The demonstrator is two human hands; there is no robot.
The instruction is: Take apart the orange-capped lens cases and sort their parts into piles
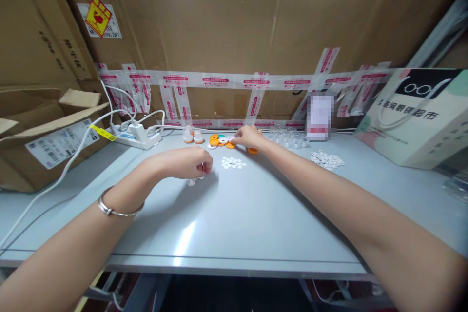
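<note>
My left hand (195,162), its fingers curled together, is over a few small white pieces (190,182) on the grey table; what it pinches, if anything, is hidden. Farther back, my right hand (249,135) reaches into a group of orange and white rings (214,141), its fingertips at a white one. An orange ring (252,151) lies beneath that hand. Between the hands and a little nearer to me are several small white discs (233,163). Two clear-topped pieces with orange bases (198,136) stand left of the rings.
Clear plastic cups (288,137) stand behind my right forearm, with a white pile (327,160) to their right. A power strip (139,138) with cables and an open cardboard box (47,141) are at left. A paper bag (413,117) stands at right, before large cardboard (219,19).
</note>
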